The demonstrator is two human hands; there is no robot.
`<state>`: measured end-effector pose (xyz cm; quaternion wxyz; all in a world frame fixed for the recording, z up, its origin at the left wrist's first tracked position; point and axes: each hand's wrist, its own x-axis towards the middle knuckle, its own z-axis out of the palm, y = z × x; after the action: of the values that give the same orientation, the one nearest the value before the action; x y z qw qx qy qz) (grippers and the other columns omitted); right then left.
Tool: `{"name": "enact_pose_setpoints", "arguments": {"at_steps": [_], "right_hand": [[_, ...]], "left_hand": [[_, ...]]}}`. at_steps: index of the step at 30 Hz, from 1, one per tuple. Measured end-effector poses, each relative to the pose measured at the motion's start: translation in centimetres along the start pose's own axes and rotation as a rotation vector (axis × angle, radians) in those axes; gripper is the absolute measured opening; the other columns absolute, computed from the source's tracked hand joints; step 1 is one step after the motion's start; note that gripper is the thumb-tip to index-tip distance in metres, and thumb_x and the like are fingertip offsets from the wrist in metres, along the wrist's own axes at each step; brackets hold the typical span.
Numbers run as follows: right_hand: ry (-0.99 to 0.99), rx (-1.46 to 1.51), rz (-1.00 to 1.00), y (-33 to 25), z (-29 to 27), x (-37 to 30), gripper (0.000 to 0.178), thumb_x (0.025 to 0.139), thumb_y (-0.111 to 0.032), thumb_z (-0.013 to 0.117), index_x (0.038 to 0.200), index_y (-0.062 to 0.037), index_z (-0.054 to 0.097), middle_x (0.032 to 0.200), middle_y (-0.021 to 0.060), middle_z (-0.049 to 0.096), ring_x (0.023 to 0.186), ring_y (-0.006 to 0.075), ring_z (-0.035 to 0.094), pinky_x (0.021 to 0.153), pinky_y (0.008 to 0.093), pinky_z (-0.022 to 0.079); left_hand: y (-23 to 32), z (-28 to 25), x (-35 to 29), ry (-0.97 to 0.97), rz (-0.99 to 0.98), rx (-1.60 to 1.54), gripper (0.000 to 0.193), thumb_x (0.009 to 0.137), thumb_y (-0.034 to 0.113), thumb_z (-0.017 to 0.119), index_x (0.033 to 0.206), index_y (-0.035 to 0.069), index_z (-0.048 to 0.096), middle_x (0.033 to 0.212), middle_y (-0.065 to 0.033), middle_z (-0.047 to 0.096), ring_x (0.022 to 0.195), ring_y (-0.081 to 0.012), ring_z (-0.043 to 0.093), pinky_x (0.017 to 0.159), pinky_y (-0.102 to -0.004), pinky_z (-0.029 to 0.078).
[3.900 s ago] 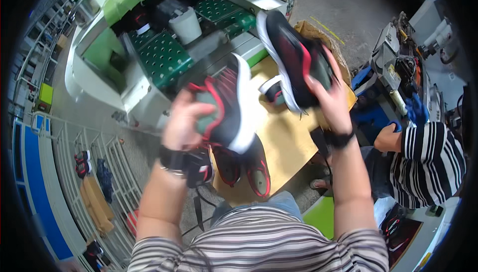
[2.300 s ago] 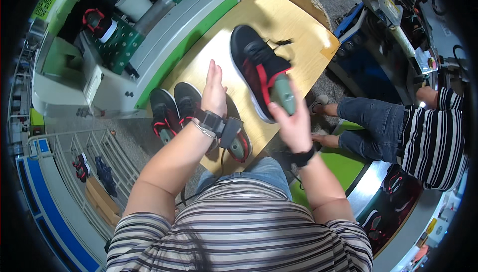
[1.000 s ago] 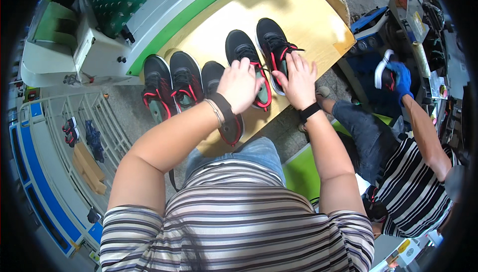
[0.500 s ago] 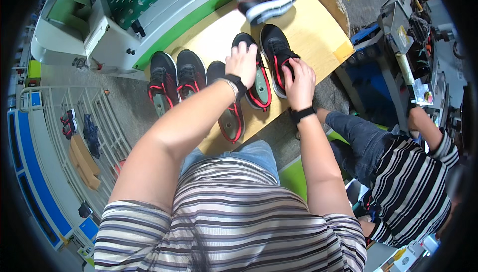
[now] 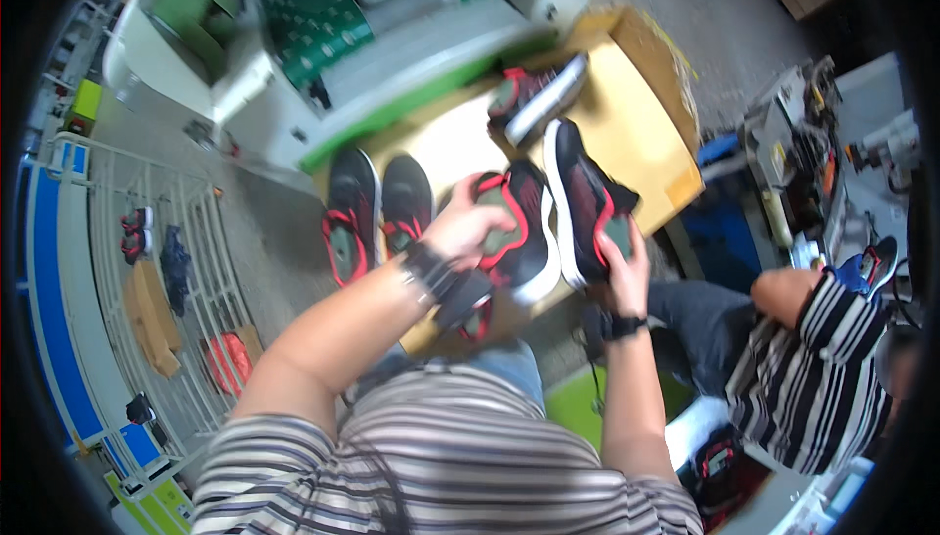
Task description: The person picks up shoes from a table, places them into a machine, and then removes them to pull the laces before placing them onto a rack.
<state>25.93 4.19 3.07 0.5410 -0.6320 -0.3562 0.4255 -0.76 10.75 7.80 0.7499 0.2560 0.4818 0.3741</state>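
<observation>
My left hand (image 5: 462, 229) grips a black sneaker (image 5: 534, 241) with red trim and white sole, thumb by its grey-green insole. My right hand (image 5: 628, 269) is closed on the heel end of a second black sneaker (image 5: 580, 178), tilted so its white sole edge faces the first. Both shoes are close together over the near part of the table. Left of them stand two matching sneakers, an outer sneaker (image 5: 350, 214) and an inner sneaker (image 5: 405, 197). Another sneaker (image 5: 477, 322) is mostly hidden under my left wrist. Beyond, a sneaker (image 5: 537, 99) lies on its side.
The pale wooden table (image 5: 641, 124) has a raised, rough-edged brown board (image 5: 676, 70) at its far right. A white and green machine (image 5: 411, 104) borders the far side. At right, a person in a striped shirt (image 5: 803, 378) works near equipment. A white rack (image 5: 206, 271) stands left.
Both hands have closed on the two right-hand sneakers and lifted and tilted them. The left-hand shoe has turned over toward the right. The whole view has shifted somewhat.
</observation>
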Motion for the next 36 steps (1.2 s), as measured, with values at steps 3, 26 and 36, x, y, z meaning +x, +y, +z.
{"name": "enact_pose_setpoints", "arguments": {"at_steps": [3,26,36], "right_hand": [[0.007,-0.081,-0.135,-7.0,2.4,0.7,0.072,0.084,-0.006,0.075,0.143,0.0095,0.037,0.131,0.0155,0.057,0.116,0.0203,0.058,0.102,0.0324,0.045],[0.039,-1.019,-0.357,0.7,15.5,14.2,0.125,0.066,-0.039,0.086,0.155,-0.0017,0.007,0.157,0.0308,0.016,0.147,0.0414,0.017,0.113,0.0621,0.022],[0.103,-0.363,-0.08,4.3,8.1,14.8,0.094,0.071,-0.005,0.069,0.15,0.0015,0.02,0.132,0.0271,0.052,0.121,0.0354,0.055,0.103,0.0389,0.044]], "left_hand": [[8.8,-3.4,-5.1,-0.163,0.069,-0.208,0.073,0.073,-0.011,0.059,0.142,0.007,0.043,0.133,-0.0122,0.052,0.113,-0.0236,0.06,0.093,-0.0365,0.052],[8.6,-12.4,-7.6,0.397,0.508,1.237,0.054,0.087,0.01,0.067,0.138,0.011,0.05,0.156,-0.0126,0.022,0.133,-0.0292,0.042,0.102,-0.0393,0.042],[3.6,-8.7,-9.9,0.217,0.671,1.257,0.041,0.087,0.005,0.065,0.127,0.007,0.058,0.145,-0.0198,0.038,0.133,-0.0362,0.042,0.111,-0.0398,0.034]]}}
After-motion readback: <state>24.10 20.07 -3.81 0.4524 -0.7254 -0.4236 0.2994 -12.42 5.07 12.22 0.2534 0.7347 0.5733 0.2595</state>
